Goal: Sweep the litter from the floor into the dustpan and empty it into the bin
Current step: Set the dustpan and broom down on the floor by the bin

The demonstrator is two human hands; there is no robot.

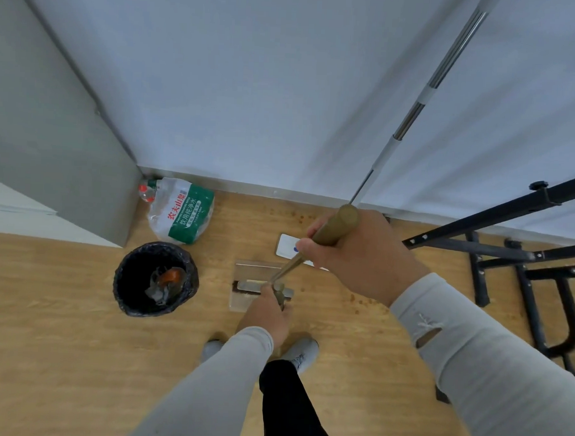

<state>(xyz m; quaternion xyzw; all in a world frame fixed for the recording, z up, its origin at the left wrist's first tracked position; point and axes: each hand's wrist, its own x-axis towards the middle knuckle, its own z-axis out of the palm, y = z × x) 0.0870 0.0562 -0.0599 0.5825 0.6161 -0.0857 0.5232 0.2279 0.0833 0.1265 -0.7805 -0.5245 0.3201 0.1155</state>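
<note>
My right hand grips the olive top of a broom handle; its thin shaft runs down to the broom head on the wooden floor. My left hand is closed around the short upright handle of the dustpan, a pale translucent pan lying flat under and around the broom head. Small brown crumbs lie scattered to the right of the pan, and more crumbs sit near the wall. The black-lined bin stands to the left of the pan and holds some rubbish.
A shrink-wrapped pack of water bottles lies in the corner behind the bin. A white card rests on the floor beyond the pan. A metal pole leans on the wall. A black metal frame fills the right side. My shoes are just behind the pan.
</note>
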